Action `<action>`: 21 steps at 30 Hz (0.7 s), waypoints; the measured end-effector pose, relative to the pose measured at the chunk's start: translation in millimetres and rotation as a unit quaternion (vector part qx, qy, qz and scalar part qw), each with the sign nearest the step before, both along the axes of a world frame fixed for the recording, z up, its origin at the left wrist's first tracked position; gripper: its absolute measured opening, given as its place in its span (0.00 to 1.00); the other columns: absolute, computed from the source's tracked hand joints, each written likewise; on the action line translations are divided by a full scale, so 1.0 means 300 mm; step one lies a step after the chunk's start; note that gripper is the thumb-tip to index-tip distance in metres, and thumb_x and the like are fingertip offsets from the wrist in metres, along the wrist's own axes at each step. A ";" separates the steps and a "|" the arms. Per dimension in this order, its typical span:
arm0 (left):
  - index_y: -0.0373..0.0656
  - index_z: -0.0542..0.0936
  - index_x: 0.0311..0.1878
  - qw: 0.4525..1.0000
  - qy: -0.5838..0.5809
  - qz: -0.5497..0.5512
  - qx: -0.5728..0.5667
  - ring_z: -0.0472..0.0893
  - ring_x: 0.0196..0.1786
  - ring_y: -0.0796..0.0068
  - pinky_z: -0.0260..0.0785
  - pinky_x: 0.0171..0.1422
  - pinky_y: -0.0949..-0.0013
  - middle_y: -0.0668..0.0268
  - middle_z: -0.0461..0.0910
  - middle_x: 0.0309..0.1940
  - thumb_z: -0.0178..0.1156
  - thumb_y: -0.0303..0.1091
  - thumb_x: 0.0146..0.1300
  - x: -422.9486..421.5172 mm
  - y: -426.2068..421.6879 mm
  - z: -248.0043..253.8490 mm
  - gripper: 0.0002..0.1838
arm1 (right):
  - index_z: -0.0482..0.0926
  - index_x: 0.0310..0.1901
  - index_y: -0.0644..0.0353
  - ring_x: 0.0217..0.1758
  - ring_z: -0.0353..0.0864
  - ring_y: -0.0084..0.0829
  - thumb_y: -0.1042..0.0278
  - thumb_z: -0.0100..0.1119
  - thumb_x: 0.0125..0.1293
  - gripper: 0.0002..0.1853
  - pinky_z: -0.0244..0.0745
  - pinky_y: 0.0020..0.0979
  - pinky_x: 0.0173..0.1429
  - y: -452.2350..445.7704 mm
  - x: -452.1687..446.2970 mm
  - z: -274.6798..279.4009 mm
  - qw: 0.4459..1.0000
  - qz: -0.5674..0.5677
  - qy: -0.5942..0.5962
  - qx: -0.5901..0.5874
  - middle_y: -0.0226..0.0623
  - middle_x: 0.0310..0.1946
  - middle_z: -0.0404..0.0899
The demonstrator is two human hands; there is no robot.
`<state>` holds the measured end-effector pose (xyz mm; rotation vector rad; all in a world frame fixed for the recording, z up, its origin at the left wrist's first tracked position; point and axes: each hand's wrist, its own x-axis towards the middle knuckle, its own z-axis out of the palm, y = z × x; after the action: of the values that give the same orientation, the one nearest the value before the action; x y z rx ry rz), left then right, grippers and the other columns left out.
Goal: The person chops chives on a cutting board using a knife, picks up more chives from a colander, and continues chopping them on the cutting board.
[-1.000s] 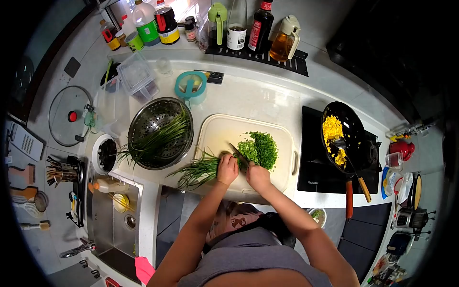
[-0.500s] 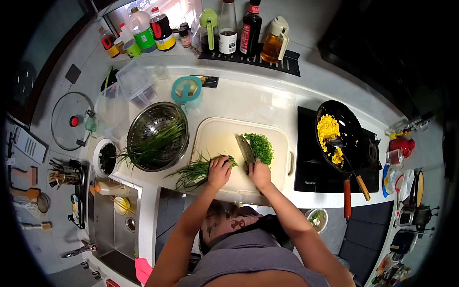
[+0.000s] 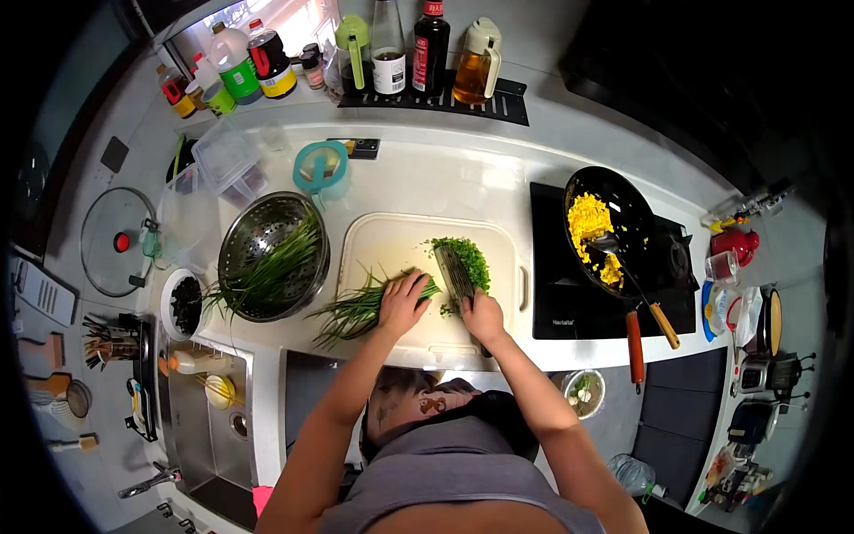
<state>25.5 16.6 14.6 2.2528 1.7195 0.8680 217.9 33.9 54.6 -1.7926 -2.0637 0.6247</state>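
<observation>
My left hand [image 3: 405, 304] is closed over a bunch of green chives [image 3: 351, 311], pressing it on the cream cutting board [image 3: 378, 238]. The cut ends point right, toward the blade. In my right hand [image 3: 483, 319] is the handle of a kitchen knife [image 3: 455, 272], its broad blade angled up and left just right of the bunch. Finely chopped chives [image 3: 469, 256] lie heaped along the blade's far side. A few green bits sit near the blade's lower left. More whole chives [image 3: 280, 267] rest in the steel colander [image 3: 253, 227] at left.
A black wok [image 3: 633, 200] with cooked yellow egg [image 3: 589, 222] and a spatula stands on the cooktop [image 3: 562, 298] at right. Left of the colander is a bowl of dark pieces [image 3: 185, 303]. A teal-lidded container [image 3: 321, 167] stands behind; sauce bottles [image 3: 431, 49] line the back.
The view has shifted, so the counter appears farther left. The blade looks more tilted and blurred, and small cut bits now show at its lower left. Both hands keep their holds.
</observation>
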 end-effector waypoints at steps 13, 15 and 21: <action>0.41 0.78 0.46 0.998 -0.011 -0.023 0.058 0.73 0.48 0.64 0.65 0.53 0.62 0.64 0.76 0.46 0.61 0.31 0.52 -0.042 0.026 -0.104 0.16 | 0.71 0.30 0.65 0.20 0.77 0.48 0.67 0.51 0.56 0.09 0.73 0.45 0.26 -0.041 -0.076 0.084 0.996 0.057 -0.071 -0.018 0.51 0.16 0.75; 0.42 0.78 0.44 0.998 -0.014 -0.020 0.060 0.73 0.48 0.66 0.65 0.53 0.63 0.66 0.76 0.46 0.61 0.32 0.52 -0.038 0.029 -0.111 0.15 | 0.71 0.30 0.66 0.20 0.77 0.48 0.67 0.51 0.57 0.09 0.74 0.45 0.26 -0.031 -0.076 0.081 0.995 0.065 -0.069 -0.022 0.50 0.16 0.75; 0.43 0.76 0.49 0.999 0.006 -0.016 0.048 0.72 0.50 0.67 0.65 0.55 0.63 0.67 0.76 0.47 0.60 0.33 0.53 -0.046 0.026 -0.095 0.18 | 0.71 0.31 0.67 0.20 0.76 0.51 0.66 0.51 0.58 0.10 0.73 0.46 0.27 0.010 -0.162 -0.010 0.997 0.037 -0.067 -0.014 0.53 0.16 0.74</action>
<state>11.7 24.4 -14.0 2.3447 1.6761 0.9505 169.2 36.9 51.6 -1.8278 -2.2284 0.5687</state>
